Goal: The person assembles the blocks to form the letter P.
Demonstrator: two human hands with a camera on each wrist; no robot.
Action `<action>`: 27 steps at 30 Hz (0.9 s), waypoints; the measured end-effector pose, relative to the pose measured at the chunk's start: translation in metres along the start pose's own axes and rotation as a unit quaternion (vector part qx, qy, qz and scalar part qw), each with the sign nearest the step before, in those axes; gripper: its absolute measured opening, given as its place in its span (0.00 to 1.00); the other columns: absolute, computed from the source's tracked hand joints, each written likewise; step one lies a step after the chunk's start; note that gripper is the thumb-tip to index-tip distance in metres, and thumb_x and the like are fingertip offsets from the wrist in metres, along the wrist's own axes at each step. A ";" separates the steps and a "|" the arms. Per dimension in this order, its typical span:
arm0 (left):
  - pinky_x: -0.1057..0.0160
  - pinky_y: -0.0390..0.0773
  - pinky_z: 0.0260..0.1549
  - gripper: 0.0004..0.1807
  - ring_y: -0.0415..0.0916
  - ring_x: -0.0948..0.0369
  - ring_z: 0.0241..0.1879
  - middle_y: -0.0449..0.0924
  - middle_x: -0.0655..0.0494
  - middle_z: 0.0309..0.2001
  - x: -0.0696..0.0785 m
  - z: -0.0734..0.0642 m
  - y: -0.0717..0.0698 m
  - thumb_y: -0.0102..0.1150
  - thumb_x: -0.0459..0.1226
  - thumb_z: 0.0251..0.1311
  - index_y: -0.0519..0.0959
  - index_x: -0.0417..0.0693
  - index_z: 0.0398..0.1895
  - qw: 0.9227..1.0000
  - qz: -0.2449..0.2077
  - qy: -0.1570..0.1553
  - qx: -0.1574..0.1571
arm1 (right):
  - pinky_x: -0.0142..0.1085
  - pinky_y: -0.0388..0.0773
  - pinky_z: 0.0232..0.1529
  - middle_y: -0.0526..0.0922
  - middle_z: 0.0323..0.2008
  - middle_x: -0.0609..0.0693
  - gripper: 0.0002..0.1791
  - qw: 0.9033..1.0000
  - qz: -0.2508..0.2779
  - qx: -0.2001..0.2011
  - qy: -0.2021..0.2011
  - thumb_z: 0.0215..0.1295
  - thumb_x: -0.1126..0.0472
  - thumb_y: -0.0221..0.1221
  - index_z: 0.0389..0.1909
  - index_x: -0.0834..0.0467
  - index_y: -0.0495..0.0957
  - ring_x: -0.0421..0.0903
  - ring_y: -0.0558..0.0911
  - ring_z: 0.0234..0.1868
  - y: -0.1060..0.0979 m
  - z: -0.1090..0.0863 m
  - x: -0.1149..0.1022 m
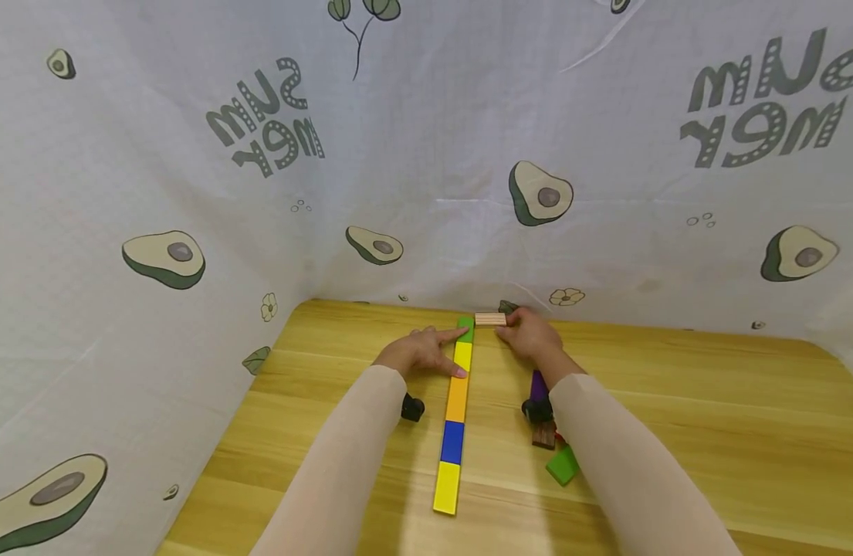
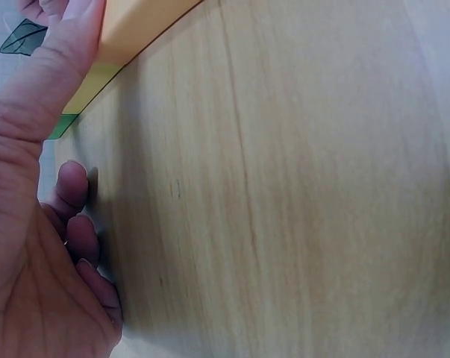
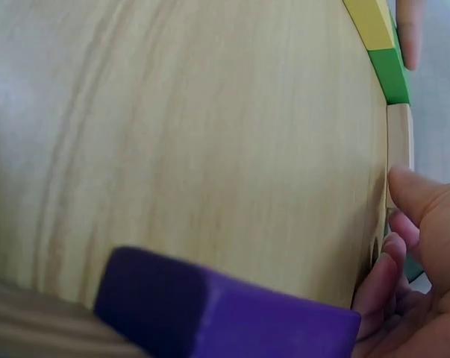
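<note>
A straight row of flat blocks runs away from the person: a near yellow block (image 1: 447, 488), a blue block (image 1: 452, 442), an orange block (image 1: 457, 400), another yellow block (image 1: 462, 355) and a green block (image 1: 466, 321) at the far end. The left hand (image 1: 421, 351) touches the row, index fingertip on the green block and thumb near the yellow-orange joint; its other fingers are loosely bent. Between thumb and fingers, the right hand (image 1: 535, 340) pinches a plain wooden block (image 1: 490, 319), set crosswise at the green block's right side.
Beside the right forearm lie a purple block (image 1: 539, 384), a dark brown block (image 1: 543, 435), a loose green block (image 1: 562, 466) and a partly hidden red piece. A printed cloth (image 1: 426, 185) hangs just behind the table's (image 1: 315, 432) far edge.
</note>
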State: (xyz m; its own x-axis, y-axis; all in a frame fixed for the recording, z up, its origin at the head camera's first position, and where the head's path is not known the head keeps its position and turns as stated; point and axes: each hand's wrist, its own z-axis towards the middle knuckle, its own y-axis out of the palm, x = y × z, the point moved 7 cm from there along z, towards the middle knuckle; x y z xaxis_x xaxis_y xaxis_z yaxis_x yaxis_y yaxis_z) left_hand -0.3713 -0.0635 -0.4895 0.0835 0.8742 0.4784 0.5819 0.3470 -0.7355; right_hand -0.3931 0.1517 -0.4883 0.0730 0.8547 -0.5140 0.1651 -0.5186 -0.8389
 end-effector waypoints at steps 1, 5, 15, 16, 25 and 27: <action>0.30 0.55 0.73 0.51 0.45 0.44 0.81 0.49 0.50 0.82 -0.001 0.000 0.000 0.72 0.66 0.49 0.53 0.91 0.76 1.000 0.000 -0.001 0.000 | 0.55 0.74 0.58 0.81 0.59 0.62 0.24 1.000 -0.002 -0.001 0.000 0.74 0.42 0.56 0.55 0.58 0.74 0.64 0.79 0.57 0.001 0.000 0.000; 0.30 0.57 0.72 0.52 0.47 0.44 0.80 0.50 0.50 0.82 -0.003 0.002 0.001 0.72 0.66 0.48 0.54 0.92 0.76 1.000 0.002 -0.005 0.001 | 0.48 0.75 0.47 0.83 0.48 0.59 0.21 1.000 -0.016 -0.001 -0.005 0.74 0.42 0.56 0.47 0.57 0.75 0.58 0.80 0.46 0.002 -0.002 -0.001; 0.30 0.58 0.72 0.52 0.48 0.44 0.80 0.51 0.51 0.82 -0.002 0.004 0.001 0.72 0.67 0.48 0.53 0.93 0.75 1.000 0.007 -0.007 0.004 | 0.38 0.68 0.36 0.81 0.38 0.54 0.20 0.999 -0.034 0.005 0.010 0.75 0.41 0.54 0.44 0.56 0.74 0.53 0.78 0.38 0.003 0.001 0.001; 0.30 0.58 0.72 0.52 0.48 0.44 0.80 0.51 0.50 0.82 -0.002 0.003 0.001 0.72 0.67 0.48 0.53 0.93 0.76 1.000 0.008 -0.006 0.005 | 0.39 0.69 0.36 0.81 0.39 0.54 0.20 0.999 -0.037 0.005 0.013 0.75 0.41 0.54 0.44 0.55 0.74 0.53 0.78 0.38 0.003 0.001 0.001; 0.30 0.59 0.71 0.51 0.49 0.44 0.80 0.53 0.51 0.81 -0.003 0.004 0.002 0.70 0.68 0.48 0.52 0.94 0.75 1.000 0.016 -0.006 0.004 | 0.40 0.70 0.35 0.84 0.41 0.54 0.26 0.999 -0.033 0.011 0.040 0.71 0.33 0.54 0.41 0.54 0.76 0.53 0.79 0.38 0.006 0.000 -0.001; 0.30 0.60 0.71 0.51 0.50 0.44 0.79 0.54 0.51 0.81 -0.003 0.005 0.002 0.71 0.68 0.48 0.53 0.95 0.75 1.000 0.018 -0.005 0.005 | 0.40 0.70 0.34 0.84 0.41 0.53 0.27 0.998 -0.038 0.012 0.045 0.71 0.32 0.53 0.40 0.54 0.76 0.52 0.79 0.38 0.008 0.002 -0.001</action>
State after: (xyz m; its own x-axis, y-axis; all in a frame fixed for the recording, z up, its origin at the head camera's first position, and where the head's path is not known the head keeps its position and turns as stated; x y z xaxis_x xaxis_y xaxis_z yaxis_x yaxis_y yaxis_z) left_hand -0.3741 -0.0639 -0.4947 0.0962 0.8893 0.4471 0.5700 0.3190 -0.7572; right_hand -0.3934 0.1467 -0.4947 0.1494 0.8896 -0.4317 0.1504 -0.4519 -0.8793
